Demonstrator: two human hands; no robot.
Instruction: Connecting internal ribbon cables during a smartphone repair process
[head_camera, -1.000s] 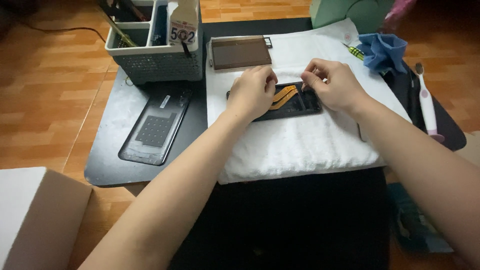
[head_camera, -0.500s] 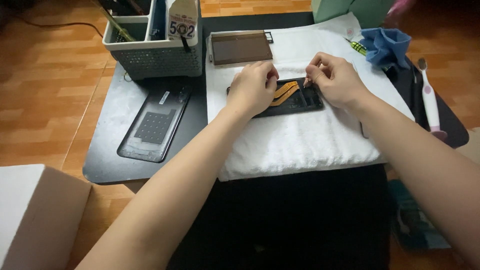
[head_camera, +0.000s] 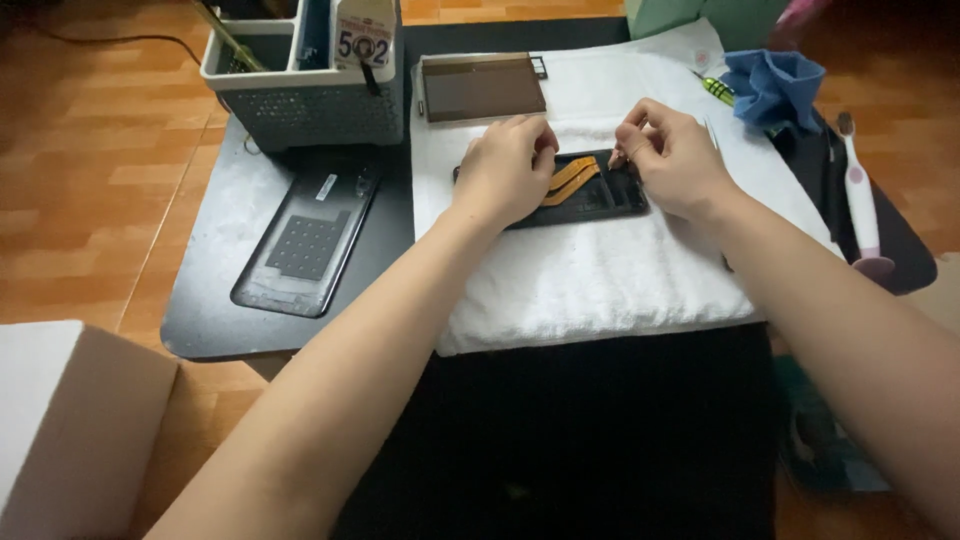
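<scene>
- Wooden flooring surrounds a low black table (head_camera: 200, 330); a white towel (head_camera: 600, 280) covers its right half, reaching the near edge.
- An opened phone (head_camera: 600, 195) lies near the towel's far edge, insides up, with orange flex cables (head_camera: 572, 178) showing between the hands.
- Left hand (head_camera: 505, 170) rests curled on the phone's left end, pressing it down; nothing seems gripped in it.
- Right hand (head_camera: 675, 160) has its fingertips pinched together over the phone's right part; whether they hold a tiny part or tool I cannot tell.
- Risk, as I judge it: a tug or slip by the pinched fingers could crease or tear the thin cables.
- Any small piece let go could vanish into the towel's pile.
- The detached back cover (head_camera: 305, 245) lies near the table's left edge, where an elbow could knock it off.
- A grey organiser basket (head_camera: 300, 100) stands at the far left corner, a blue cloth (head_camera: 775, 85) at the far right.
</scene>
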